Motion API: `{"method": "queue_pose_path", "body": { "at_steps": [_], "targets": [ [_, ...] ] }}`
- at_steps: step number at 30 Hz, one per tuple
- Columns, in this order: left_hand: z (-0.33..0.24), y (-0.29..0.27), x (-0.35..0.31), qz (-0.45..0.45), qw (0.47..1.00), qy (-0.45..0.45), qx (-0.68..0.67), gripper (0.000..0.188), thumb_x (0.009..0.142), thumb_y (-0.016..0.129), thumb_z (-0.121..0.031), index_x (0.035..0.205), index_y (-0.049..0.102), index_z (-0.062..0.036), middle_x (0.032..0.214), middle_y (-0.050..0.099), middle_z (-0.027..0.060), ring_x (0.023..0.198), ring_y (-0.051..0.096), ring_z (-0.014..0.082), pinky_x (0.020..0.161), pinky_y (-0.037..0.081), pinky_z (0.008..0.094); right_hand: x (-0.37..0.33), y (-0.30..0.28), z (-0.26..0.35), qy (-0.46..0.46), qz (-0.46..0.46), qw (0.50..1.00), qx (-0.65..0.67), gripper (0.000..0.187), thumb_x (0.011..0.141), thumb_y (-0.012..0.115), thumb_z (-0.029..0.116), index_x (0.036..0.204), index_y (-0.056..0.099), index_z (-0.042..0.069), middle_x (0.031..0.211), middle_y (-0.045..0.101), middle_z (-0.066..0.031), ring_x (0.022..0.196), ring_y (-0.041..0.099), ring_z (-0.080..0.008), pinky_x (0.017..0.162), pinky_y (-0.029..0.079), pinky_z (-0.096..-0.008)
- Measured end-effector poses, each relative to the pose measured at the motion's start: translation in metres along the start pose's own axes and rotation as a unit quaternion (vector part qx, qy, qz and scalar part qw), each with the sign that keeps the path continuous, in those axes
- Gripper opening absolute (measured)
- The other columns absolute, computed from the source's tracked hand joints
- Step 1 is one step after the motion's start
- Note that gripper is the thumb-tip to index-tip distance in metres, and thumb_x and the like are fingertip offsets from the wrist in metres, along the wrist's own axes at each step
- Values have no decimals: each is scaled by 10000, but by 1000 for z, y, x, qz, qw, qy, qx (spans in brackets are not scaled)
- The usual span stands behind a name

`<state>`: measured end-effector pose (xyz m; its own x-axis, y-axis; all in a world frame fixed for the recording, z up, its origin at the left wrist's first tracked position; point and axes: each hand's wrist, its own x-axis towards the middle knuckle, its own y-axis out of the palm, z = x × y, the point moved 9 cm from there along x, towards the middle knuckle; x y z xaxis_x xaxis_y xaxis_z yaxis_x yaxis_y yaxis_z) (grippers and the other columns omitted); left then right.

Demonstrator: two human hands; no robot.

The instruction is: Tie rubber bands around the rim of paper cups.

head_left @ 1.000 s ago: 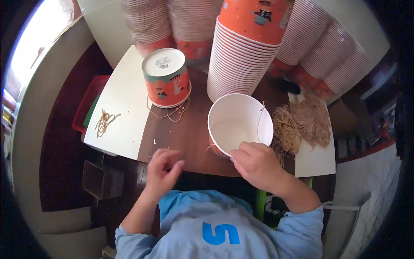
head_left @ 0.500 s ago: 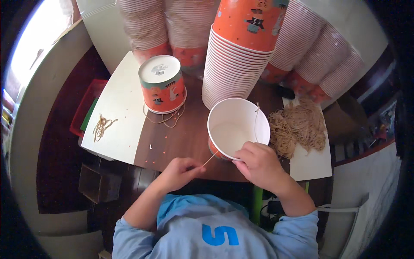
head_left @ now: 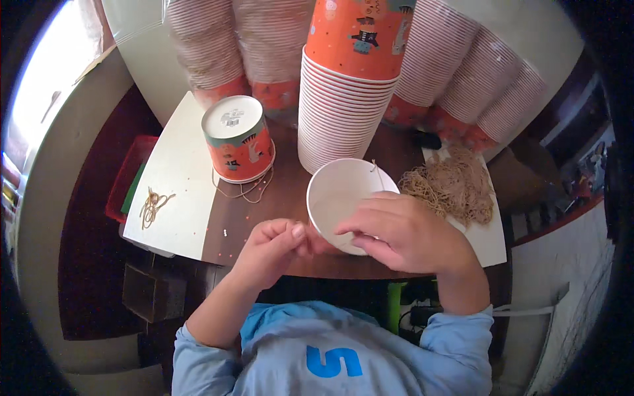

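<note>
I have the mouth-up, white-lined paper bucket point(head_left: 327, 198) at the near middle of the brown surface point(head_left: 284, 191), thin tan cord point(head_left: 374, 166) showing at its far right rim. The right hand point(head_left: 416, 234) curls over the near right rim; I can't tell whether its fingers grip. The left hand's point(head_left: 267, 251) thumb and fingers pinch together just left of the bucket, on something too fine to make out, if anything. I judge the step to be working cord at the rim; the next move calls for a steady bucket. Farther left stands an upside-down orange paper bucket point(head_left: 241, 155); right lies a tangled tan cord heap point(head_left: 456, 188).
</note>
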<state>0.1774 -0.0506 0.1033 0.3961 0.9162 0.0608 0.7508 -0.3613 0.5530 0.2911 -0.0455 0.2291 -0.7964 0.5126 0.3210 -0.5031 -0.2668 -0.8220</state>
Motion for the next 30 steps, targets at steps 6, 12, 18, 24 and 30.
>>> {"method": "queue_pose_path", "body": {
  "at_steps": [6,12,18,24,30],
  "targets": [
    [3,15,6,35,999,5,-6,172,937,539,-160,999,606,-15,946,634,47,868,592,107,791,479,257,31,23,-2,-45,64,987,142,152,757,640,68,906,628,44,833,629,-101,800,610,-269,706,480,-373],
    [-6,10,-4,5,926,72,370,69,850,638,-49,889,628,7,916,632,46,846,578,103,717,462,241,29,25,-26,-14,-58,993,99,155,727,657,39,881,635,40,801,632,-72,792,605,-255,737,478,-364],
    [-9,7,-13,30,955,34,291,106,899,594,-84,913,618,19,844,621,36,769,545,72,660,450,221,-24,0,-3,-7,-210,975,-70,120,707,688,18,809,640,59,811,612,-70,779,587,-271,743,460,-369],
    [8,3,-8,66,992,-43,94,136,922,570,-128,939,589,5,875,604,24,791,552,81,708,467,225,-32,40,-21,38,-118,990,74,137,736,677,100,862,647,58,790,583,-60,771,564,-263,737,431,-392],
    [14,-2,-10,66,994,-60,68,148,934,548,-151,905,583,-10,866,603,24,766,545,85,700,467,224,-29,43,-16,56,-149,985,72,151,739,663,102,881,647,52,817,589,-69,774,571,-267,733,433,-388]
  ]
}}
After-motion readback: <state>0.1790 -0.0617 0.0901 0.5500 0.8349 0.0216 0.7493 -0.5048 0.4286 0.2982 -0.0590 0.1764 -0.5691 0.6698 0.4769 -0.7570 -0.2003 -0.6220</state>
